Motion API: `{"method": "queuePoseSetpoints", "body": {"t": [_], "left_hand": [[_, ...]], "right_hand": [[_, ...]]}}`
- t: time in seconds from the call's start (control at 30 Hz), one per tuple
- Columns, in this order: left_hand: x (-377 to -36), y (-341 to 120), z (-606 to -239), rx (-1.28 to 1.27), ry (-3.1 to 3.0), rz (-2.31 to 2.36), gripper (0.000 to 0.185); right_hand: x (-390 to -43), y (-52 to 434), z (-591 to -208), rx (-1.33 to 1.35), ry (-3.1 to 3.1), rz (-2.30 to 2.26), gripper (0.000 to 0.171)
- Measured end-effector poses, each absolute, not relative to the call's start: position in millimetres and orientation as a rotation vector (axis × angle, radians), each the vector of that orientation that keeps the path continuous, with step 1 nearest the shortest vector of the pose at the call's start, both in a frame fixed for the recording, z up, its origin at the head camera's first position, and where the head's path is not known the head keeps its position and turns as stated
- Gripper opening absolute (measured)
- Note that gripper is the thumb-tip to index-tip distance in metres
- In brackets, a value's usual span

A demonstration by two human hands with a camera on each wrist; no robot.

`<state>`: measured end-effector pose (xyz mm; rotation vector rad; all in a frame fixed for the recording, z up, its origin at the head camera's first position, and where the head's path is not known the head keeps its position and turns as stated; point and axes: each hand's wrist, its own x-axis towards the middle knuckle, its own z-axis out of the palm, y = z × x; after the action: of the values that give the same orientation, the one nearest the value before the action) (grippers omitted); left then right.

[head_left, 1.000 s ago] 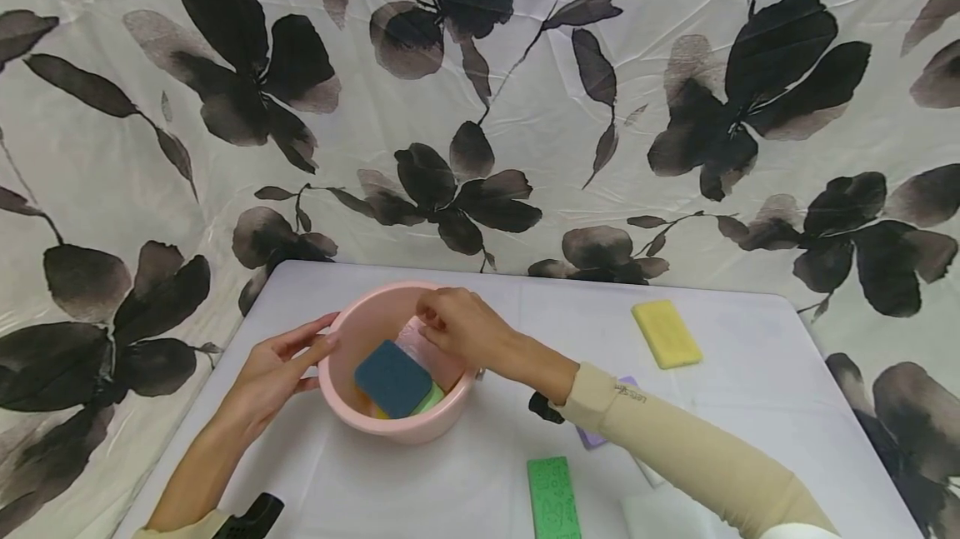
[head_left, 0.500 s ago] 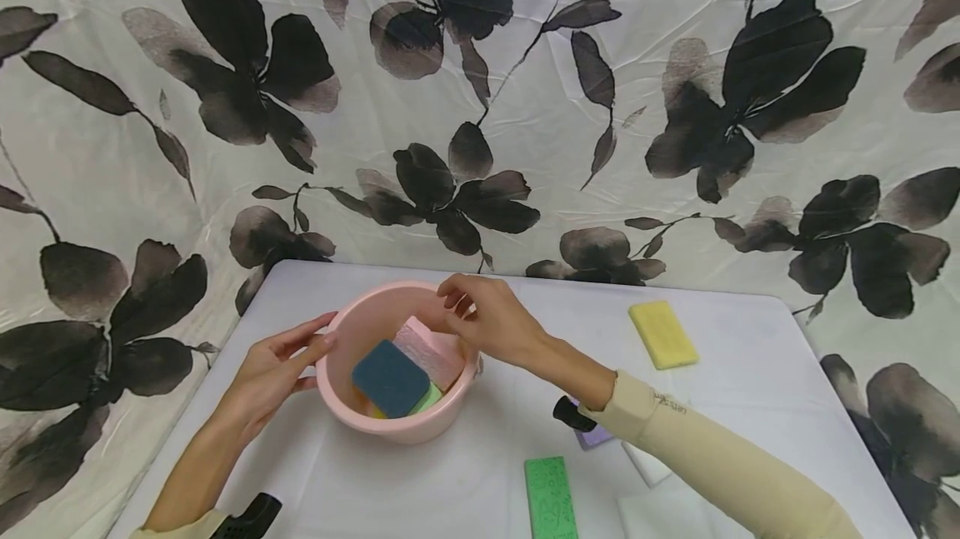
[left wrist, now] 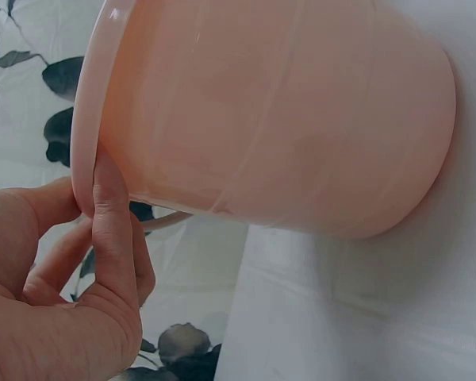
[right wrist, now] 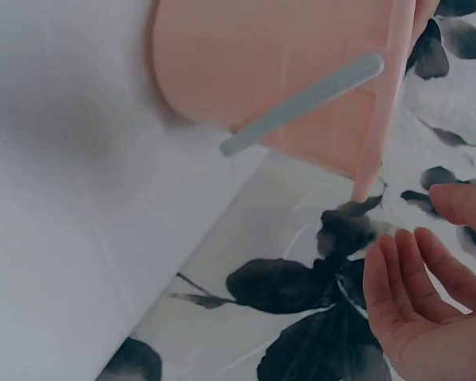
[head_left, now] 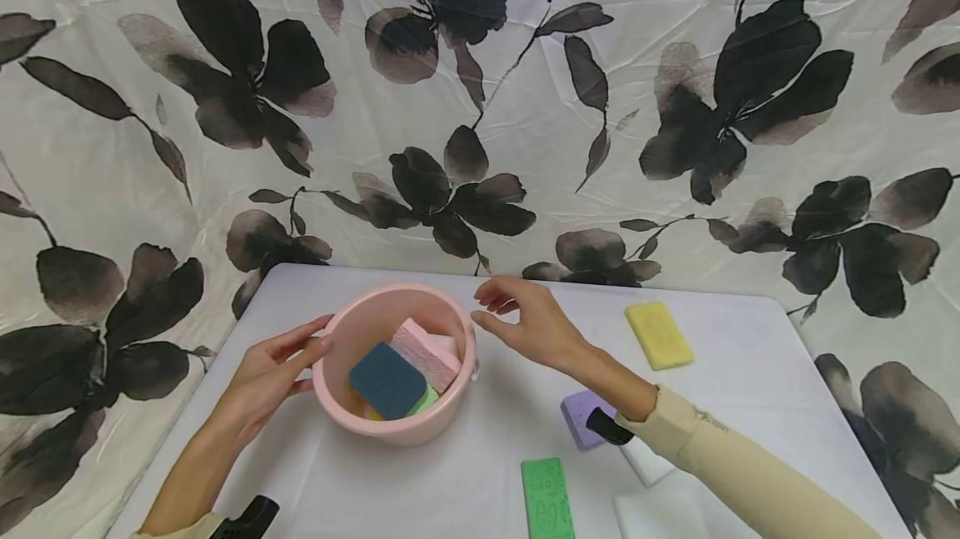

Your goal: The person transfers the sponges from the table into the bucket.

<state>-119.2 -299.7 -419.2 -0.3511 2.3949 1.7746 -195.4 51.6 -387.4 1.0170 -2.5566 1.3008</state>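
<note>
The pink bowl (head_left: 395,372) stands on the desk (head_left: 465,472) left of the middle, with several sponges inside: a pink sponge (head_left: 424,353) leaning against the far wall, a dark blue sponge (head_left: 387,379) lying on top in front of it, and a slip of green and yellow showing beneath. It looks like thin plastic, so light, stiff in the wall and smooth enough to slide on the cloth; the rolled rim gives the surest hold, and the sponges, being soft and light, should add little weight.

The left hand (head_left: 272,374) lies against the bowl's left side, fingers straight and close together, the fingertips (left wrist: 111,198) pressed under the rim. The right hand (head_left: 525,322) hovers just past the bowl's right rim, holding nothing, fingers loosely spread and a little bent.

Further out on the desk lie a yellow sponge (head_left: 657,335) at the far right, a purple sponge (head_left: 583,416) by the right wrist, a green sponge (head_left: 545,499) at the near edge, and white pieces beside the sleeve. A flowered cloth (head_left: 480,106) hangs behind.

Only the head view shows what the bowl contains. The left wrist view shows the contact under the rim closely, which the head view leaves unclear. The right wrist view shows a pale grey strip (right wrist: 301,105) on the bowl's outer wall, and the empty palm (right wrist: 428,317) apart from the rim.
</note>
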Motion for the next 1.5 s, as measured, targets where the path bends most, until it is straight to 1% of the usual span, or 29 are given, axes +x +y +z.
{"method": "queuePoseSetpoints", "body": {"t": [0.5, 0.77, 1.2, 1.5], "left_hand": [[-119, -299, -421, -0.351, 2.398, 1.778, 0.073], [-119, -300, -421, -0.353, 2.397, 1.775, 0.072], [-118, -301, -420, -0.357, 2.399, 1.783, 0.075], [-118, -299, -421, -0.360, 2.397, 1.776, 0.074]], "right_hand": [[-192, 101, -409, 0.928, -2.544, 1.323, 0.025], [-190, 125, -424, 0.857, -2.566, 1.358, 0.025], [-187, 156, -445, 0.837, -2.572, 1.379, 0.022], [-183, 175, -462, 0.776, -2.613, 1.342, 0.022]]}}
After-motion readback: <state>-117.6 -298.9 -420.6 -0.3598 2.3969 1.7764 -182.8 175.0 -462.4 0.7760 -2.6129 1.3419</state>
